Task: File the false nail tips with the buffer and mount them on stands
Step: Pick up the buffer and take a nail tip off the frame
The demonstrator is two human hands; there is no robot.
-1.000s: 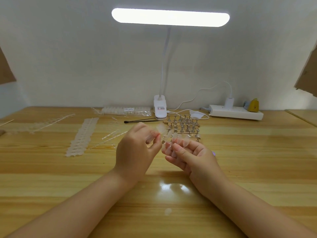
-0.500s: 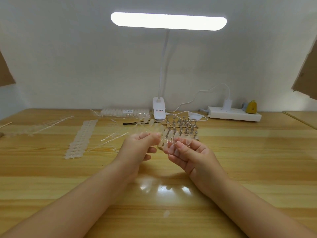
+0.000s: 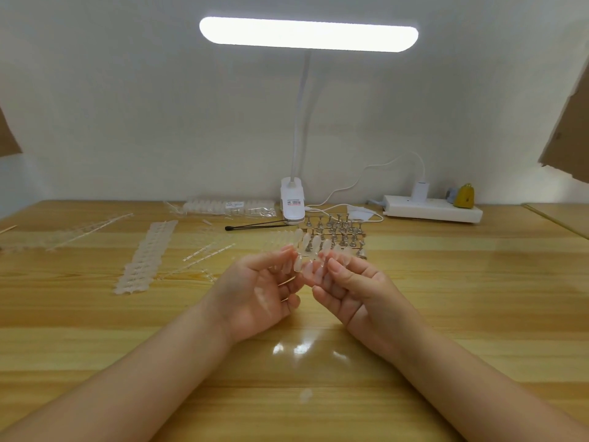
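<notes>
Both hands, left hand (image 3: pixel 255 291) and right hand (image 3: pixel 357 288), pinch a strip of nail tips (image 3: pixel 306 250) above mid-table; the far stands (image 3: pixel 338 232) appear bare, so filing and mounting apparently remain.

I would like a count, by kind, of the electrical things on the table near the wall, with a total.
Desk lamp: 1
Power strip: 1
White plug adapter in the strip: 1
Yellow plug on the strip: 1
Total: 4
</notes>
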